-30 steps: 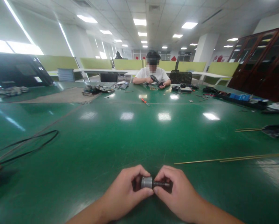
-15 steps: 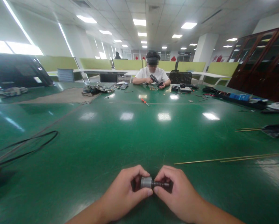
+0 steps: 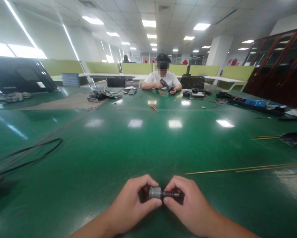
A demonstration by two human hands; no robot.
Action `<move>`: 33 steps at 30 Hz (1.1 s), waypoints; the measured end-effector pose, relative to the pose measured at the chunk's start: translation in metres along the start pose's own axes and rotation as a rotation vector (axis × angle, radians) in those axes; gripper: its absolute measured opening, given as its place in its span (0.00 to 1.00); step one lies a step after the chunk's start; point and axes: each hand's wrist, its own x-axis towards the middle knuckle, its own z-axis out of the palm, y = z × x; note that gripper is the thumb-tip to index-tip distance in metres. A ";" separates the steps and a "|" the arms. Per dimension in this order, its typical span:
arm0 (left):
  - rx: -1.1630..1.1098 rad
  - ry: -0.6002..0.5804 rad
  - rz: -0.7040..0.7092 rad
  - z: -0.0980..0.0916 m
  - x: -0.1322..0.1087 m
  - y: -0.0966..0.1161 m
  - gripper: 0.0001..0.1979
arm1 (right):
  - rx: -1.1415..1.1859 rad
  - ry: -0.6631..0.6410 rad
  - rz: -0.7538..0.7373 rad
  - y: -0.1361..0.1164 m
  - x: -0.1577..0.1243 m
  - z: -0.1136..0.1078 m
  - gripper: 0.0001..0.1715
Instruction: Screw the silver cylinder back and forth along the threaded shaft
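A small metal part lies level between my two hands, near the table's front edge. Its wide grey cylinder [image 3: 155, 192] is pinched between the thumb and fingers of my left hand [image 3: 134, 201]. The thin dark ribbed shaft [image 3: 172, 194] points right, and my right hand [image 3: 188, 201] grips it close to the cylinder with thumb and fingers. Both thumbs are on the near side, their tips almost touching. The curled fingers of each hand are partly hidden behind the part.
Thin brass rods [image 3: 213, 171] lie on the green table [image 3: 128, 148] to the right. A black cable [image 3: 46, 142] loops at the left. Farther off are a red screwdriver [image 3: 153, 107], electronic parts [image 3: 103, 95] and a person [image 3: 162, 79] holding a dark tool.
Both hands keep nearly the same place and grip. The cylinder has shifted very slightly left and up with my left fingers.
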 end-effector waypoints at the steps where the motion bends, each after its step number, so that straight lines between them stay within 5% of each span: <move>1: -0.001 -0.001 0.002 0.000 0.000 0.000 0.12 | 0.000 0.000 -0.001 0.000 0.000 0.000 0.05; 33: 0.029 0.031 0.045 -0.001 -0.003 -0.002 0.11 | 0.020 0.000 -0.006 -0.003 0.001 -0.004 0.05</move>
